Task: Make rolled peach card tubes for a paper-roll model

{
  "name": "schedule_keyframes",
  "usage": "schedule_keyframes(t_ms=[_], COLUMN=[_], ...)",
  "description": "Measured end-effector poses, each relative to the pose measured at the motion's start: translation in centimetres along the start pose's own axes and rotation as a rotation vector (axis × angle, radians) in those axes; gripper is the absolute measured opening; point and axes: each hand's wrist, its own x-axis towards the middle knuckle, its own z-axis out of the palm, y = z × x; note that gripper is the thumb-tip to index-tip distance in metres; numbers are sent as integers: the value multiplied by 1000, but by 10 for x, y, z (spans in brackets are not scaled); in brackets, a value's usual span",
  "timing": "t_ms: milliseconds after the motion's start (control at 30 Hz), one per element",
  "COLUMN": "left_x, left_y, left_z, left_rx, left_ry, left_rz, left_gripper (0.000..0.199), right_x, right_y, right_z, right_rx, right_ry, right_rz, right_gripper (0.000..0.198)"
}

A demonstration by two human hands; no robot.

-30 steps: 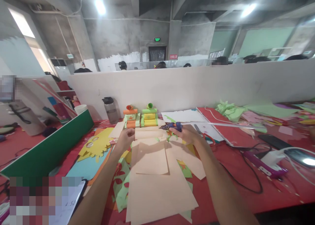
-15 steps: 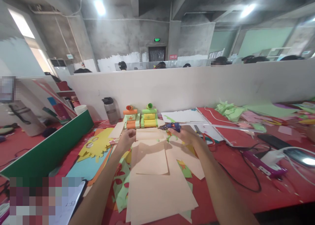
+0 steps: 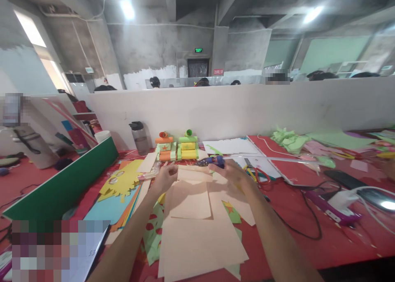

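Note:
My left hand (image 3: 166, 178) is closed, pinching the left end of a narrow peach paper strip (image 3: 195, 174). My right hand (image 3: 235, 173) is wrapped around a blue hot glue gun (image 3: 213, 161), its nozzle pointing left just behind the strip. A long clear glue stick (image 3: 274, 159) trails from the gun's back to the right. Below both hands, a small peach sheet (image 3: 190, 201) lies on larger peach sheets (image 3: 200, 245). Beyond the strip stand two rolled-paper models, one orange (image 3: 164, 147) and one green and yellow (image 3: 188, 146).
Left are yellow cut paper (image 3: 123, 179), blue paper (image 3: 106, 208), a green divider (image 3: 64, 181) and a phone (image 3: 92, 249). A bottle (image 3: 139, 138) stands by the white partition (image 3: 234, 109). Scissors (image 3: 262, 175), a purple power strip (image 3: 336, 214) and cables lie right.
My left hand has shifted slightly right with the paper strip. The glue gun has moved a little left and down, and my right hand has turned slightly.

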Motion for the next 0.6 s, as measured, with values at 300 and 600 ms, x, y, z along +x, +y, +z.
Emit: schedule_keyframes(t_ms=[300,600], left_x=[1,0], left_y=[6,10], left_z=[-3,-6], left_rx=[-16,-10], left_ry=[76,92], left_rz=[-44,-74], left_gripper=[7,5], right_x=[1,-1], right_y=[18,19], right_z=[-14,-20], right_rx=[-65,-259], right_ry=[61,26], right_rz=[-71,-17], right_gripper=[39,37])
